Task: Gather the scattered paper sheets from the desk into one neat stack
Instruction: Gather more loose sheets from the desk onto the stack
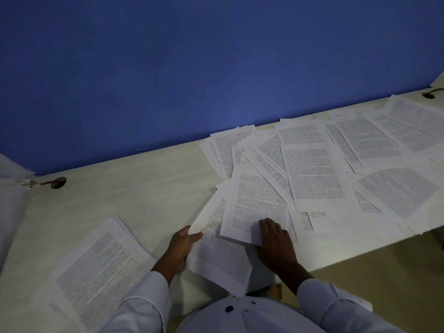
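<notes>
A gathered stack (101,267) lay on the desk (134,188) at 8 o'clock, and the left hand (180,246) pinched the curled edge of a sheet (216,255) at 6 o'clock. The right hand (274,241) lay flat with fingers spread, holding nothing, on loose sheets (312,174) fanning toward 2 o'clock. Dragging them probably risked creasing, or spilling sheets over the near edge.

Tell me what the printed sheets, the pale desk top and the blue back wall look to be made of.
Printed white sheets: thin matte paper; one curls up at the left hand.
Pale cream desk top: probably laminate board, with faint wood-grain streaks and a soft sheen.
Blue back wall: matte and finely textured, possibly a fabric-covered panel or paint; cannot tell which.
</notes>
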A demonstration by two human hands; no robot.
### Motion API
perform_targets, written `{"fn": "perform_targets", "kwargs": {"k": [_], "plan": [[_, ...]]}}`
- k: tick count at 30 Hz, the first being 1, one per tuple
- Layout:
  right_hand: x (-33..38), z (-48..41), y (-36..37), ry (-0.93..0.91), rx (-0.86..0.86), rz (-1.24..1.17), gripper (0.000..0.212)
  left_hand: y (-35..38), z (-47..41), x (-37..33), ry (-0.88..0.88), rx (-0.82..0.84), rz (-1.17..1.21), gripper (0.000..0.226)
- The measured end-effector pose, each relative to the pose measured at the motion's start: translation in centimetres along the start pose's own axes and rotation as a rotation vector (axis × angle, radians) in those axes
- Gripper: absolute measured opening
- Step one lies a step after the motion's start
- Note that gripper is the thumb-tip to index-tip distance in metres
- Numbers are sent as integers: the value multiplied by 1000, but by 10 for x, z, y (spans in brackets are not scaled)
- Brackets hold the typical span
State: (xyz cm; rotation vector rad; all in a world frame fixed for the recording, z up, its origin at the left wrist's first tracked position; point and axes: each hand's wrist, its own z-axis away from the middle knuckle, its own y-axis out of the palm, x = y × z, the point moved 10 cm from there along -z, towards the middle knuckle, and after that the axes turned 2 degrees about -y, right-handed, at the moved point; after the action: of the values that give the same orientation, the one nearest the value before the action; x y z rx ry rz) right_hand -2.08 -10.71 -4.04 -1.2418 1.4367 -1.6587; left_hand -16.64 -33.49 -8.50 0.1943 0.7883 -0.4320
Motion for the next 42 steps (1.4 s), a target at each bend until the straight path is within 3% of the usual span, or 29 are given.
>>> {"fn": "perform_targets", "kwargs": {"k": [6, 12, 15, 18, 22, 24, 27, 31, 35, 38, 40, 42], "plan": [[-25, -11, -28, 147, -28, -75, 16, -13, 2, 18, -88, 11, 99, 26], [7, -10, -44, 31, -65, -141, 17, -17, 10, 35, -112, 28, 272, 29], [48, 2, -8, -13, 185, -244, 43, -8, 10, 43, -181, 18, 215, 30], [66, 16, 23, 62, 410, -512, 68, 5, 11, 38, -182, -2, 124, 26], [47, 13, 16, 204, 341, -677, 54, 14, 9, 25, -154, -16, 1, 49], [38, 4, -7, 126, 154, -576, 49, 12, 7, 22, -151, -21, -25, 62], [49, 2, -32, -202, -52, -287, 37, 13, 6, 15, -114, -32, -38, 67], [64, 23, 5, -413, 182, -201, 37, 16, 6, 12, -96, -69, 1, 64], [67, 38, 11, -493, 247, -213, 49, 18, 4, 18, -91, -24, -57, 55], [58, 34, 8, -358, 388, -409, 71, 18, 1, 20, -75, -44, -152, 50], [27, 15, -4, -140, 257, -537, 53, 17, 0, 17, -62, -50, -159, 51], [-9, 0, -21, 33, 33, -462, 32, 16, 0, 13, -48, -45, -120, 54]]}}
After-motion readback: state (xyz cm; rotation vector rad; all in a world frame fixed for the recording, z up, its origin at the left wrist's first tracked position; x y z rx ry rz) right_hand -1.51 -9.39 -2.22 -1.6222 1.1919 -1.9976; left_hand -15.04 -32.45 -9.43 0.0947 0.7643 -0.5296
